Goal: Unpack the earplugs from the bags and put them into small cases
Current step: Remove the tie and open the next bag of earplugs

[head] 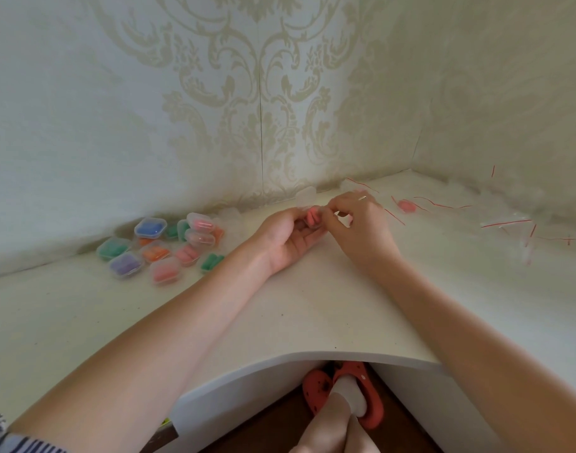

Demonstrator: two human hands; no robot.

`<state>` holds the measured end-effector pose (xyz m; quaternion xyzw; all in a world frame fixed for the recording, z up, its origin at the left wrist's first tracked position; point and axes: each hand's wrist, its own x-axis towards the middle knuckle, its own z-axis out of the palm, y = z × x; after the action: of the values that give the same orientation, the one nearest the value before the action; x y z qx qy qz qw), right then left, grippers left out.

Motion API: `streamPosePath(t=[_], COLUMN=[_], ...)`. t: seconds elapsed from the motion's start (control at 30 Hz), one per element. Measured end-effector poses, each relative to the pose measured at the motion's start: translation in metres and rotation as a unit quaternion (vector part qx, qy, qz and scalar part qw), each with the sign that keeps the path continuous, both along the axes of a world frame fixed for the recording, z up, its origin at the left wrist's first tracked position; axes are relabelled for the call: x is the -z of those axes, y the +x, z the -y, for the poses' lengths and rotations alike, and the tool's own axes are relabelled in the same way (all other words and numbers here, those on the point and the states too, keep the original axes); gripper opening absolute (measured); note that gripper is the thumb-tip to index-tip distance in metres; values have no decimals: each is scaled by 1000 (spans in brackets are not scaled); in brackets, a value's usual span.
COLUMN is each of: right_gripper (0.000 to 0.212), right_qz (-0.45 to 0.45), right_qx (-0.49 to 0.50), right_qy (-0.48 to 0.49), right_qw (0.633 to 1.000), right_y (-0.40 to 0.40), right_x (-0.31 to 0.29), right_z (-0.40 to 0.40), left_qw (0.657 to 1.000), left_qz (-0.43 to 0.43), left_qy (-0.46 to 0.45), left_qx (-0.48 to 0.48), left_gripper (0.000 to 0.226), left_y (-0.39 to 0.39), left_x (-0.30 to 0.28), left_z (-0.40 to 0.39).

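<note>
Mid-frame: pink earplugs (pixel 311 217) in open clear case (pixel 307 204), cradled by curled left hand (pixel 288 237); right hand (pixel 358 223) pinching beside them; filled cases (pixel 162 243) at left

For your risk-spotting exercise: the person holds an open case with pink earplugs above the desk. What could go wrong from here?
1. The small open case sits only in the left hand's fingertips; the pink earplugs might spill if it tilts.
2. The right hand pinches right at the case, and a slip could knock it.
3. The heaped filled cases nearby could be scattered.
</note>
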<state>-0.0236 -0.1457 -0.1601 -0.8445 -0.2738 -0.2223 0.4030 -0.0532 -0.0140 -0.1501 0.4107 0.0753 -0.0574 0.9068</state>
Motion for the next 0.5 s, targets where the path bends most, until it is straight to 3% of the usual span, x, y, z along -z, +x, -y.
streamPosePath(t=[0.07,0.13,0.2,0.3,0.4,0.5], right_gripper=[7,23,39,28,31,37], right_qz=[-10,-31,-73,-103,-119,-121], right_qx=[0,-14,-44,-77,-51,-54], right_qy=[56,103,107,94,116,113], right_qw=[998,994,991,987,985,985], right_y=[-1,-3,-4,-5,-3,-1], right_x=[-4,-9,-11,-11,-13,-12], right_z=[0,1,2,2,4,6], left_qw=[1000,999,999,997,996,998], left_qz=[-2,1,-5,-12,-11,-2], left_qy=[12,31,31,15,-41,9], left_qx=[4,16,33,79,83,64], left_gripper=[23,26,26,20,35,28], left_y=[-1,-2,-4,-4,-2,0], left_x=[-1,-2,-2,-3,0,1], left_z=[1,3,3,-1,-7,-8])
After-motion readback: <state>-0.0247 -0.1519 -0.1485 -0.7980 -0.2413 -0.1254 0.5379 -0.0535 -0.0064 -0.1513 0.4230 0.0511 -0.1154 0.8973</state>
